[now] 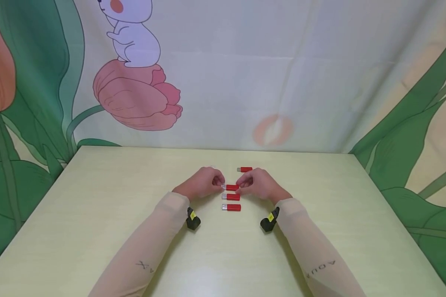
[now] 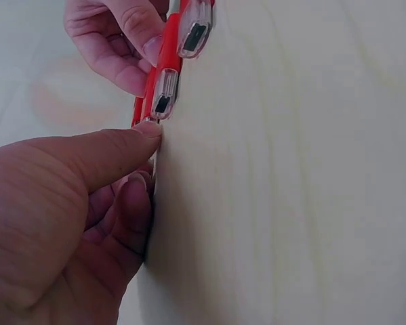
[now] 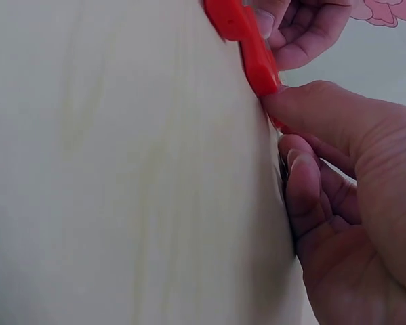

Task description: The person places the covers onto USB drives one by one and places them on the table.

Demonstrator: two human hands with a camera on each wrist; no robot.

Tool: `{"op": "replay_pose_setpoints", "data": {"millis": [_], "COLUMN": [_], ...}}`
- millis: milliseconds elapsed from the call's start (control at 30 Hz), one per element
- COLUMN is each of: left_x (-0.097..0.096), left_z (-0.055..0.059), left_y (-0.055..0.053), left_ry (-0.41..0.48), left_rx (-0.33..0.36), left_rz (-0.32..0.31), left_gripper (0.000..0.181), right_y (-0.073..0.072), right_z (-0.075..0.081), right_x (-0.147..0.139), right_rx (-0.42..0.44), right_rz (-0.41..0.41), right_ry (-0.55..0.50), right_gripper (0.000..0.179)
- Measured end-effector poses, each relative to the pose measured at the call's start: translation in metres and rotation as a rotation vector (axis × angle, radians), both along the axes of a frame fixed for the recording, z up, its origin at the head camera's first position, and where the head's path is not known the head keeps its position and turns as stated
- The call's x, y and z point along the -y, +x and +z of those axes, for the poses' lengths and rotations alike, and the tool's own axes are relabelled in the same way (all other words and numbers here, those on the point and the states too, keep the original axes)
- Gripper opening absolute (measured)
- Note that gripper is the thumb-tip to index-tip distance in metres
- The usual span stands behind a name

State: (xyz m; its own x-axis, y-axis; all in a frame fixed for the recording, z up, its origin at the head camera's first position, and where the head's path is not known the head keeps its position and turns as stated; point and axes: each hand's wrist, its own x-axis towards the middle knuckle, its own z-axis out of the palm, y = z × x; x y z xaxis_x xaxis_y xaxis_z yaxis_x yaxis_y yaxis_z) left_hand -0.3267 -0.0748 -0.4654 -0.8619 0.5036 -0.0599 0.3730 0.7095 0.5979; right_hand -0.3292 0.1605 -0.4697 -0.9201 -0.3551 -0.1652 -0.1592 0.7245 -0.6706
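Three red USB sticks with clear caps lie one behind another. The nearest USB stick (image 1: 232, 207) and the middle USB stick (image 1: 232, 197) lie crosswise in front of the hands. My left hand (image 1: 202, 182) pinches the capped left end of the third USB stick (image 1: 231, 187) with thumb and fingertips. At its red right end, my right hand (image 1: 261, 184) pinches it between thumb and fingers. In the left wrist view, my left thumb (image 2: 114, 152) hides part of this stick. The right wrist view shows the right thumb (image 3: 331, 112) right at the red end.
Another red USB stick (image 1: 246, 169), its metal plug showing, lies farther back behind the right hand. A small clear piece (image 1: 212, 166) shows just behind the left hand. A printed cloth (image 1: 223, 82) hangs along the back edge of the pale table (image 1: 115, 198).
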Motion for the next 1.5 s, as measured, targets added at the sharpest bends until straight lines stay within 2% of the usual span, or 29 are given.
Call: {"op": "replay_pose_setpoints", "data": {"millis": [167,300,533,600,667,767,833,967,1067,1233,1367,1500], "left_x": [0.001,0.003,0.016,0.021,0.026,0.035,0.040,0.046,0.043,0.029,0.021,0.015], "left_z": [-0.001,0.000,0.006,0.009,0.011,0.014,0.015,0.014,0.012,0.013,0.015,0.016], "left_y": [0.002,0.003,-0.001,-0.006,-0.012,-0.023,-0.030,-0.043,-0.047,-0.047,-0.046,-0.044], "left_ry": [0.018,0.021,0.013,0.026,0.059,0.127,0.141,0.059,-0.024,-0.106,-0.149,-0.181], "left_rx": [0.015,0.017,0.107,0.095,0.054,-0.033,-0.075,-0.081,-0.054,-0.047,-0.065,-0.082], "left_rz": [0.018,0.006,0.023,0.043,0.073,0.136,0.173,0.208,0.182,0.104,0.102,0.110], "left_gripper": [0.020,0.020,0.018,0.016,0.014,0.014,0.017,0.027,0.034,0.037,0.032,0.027], "right_y": [0.000,0.000,-0.001,-0.003,-0.007,-0.016,-0.022,-0.033,-0.038,-0.040,-0.039,-0.038], "right_z": [-0.001,-0.001,0.004,0.007,0.010,0.014,0.015,0.019,0.020,0.023,0.026,0.027], "right_x": [-0.001,-0.003,-0.005,-0.007,-0.009,-0.010,-0.009,-0.002,0.005,0.010,0.010,0.008], "right_rx": [0.011,0.016,0.030,0.019,-0.022,-0.143,-0.218,-0.276,-0.264,-0.187,-0.151,-0.185], "right_rz": [-0.001,0.002,-0.031,-0.050,-0.065,-0.075,-0.081,-0.048,0.002,0.004,0.016,0.063], "right_ry": [-0.029,-0.049,-0.084,-0.102,-0.116,-0.115,-0.083,0.046,0.150,0.215,0.248,0.322], "right_gripper": [0.022,0.022,0.018,0.017,0.014,0.009,0.007,0.015,0.025,0.033,0.034,0.023]}}
